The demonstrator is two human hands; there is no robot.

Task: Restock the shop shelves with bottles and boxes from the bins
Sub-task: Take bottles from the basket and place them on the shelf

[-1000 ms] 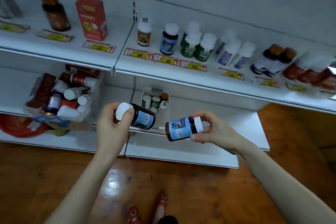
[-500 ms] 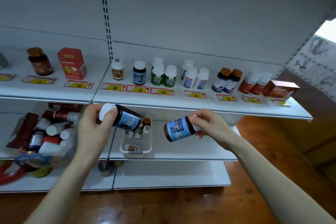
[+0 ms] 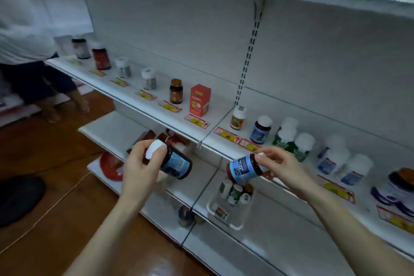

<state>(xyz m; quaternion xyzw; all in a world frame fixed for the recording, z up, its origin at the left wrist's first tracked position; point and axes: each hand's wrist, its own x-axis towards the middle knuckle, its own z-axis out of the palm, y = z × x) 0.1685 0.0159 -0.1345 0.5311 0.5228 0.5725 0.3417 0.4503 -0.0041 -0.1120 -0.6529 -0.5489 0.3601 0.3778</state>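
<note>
Blue-label bottles (image 3: 177, 164), rigid, probably light but slick, are each held by curled fingers at the cap end, in left hand (image 3: 139, 168) and right hand (image 3: 284, 170); mid-body likely grips surer.

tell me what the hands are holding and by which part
The left hand grips a blue-labelled bottle around its white cap and neck; the right hand pinches a second blue-labelled bottle at its cap end.
</note>
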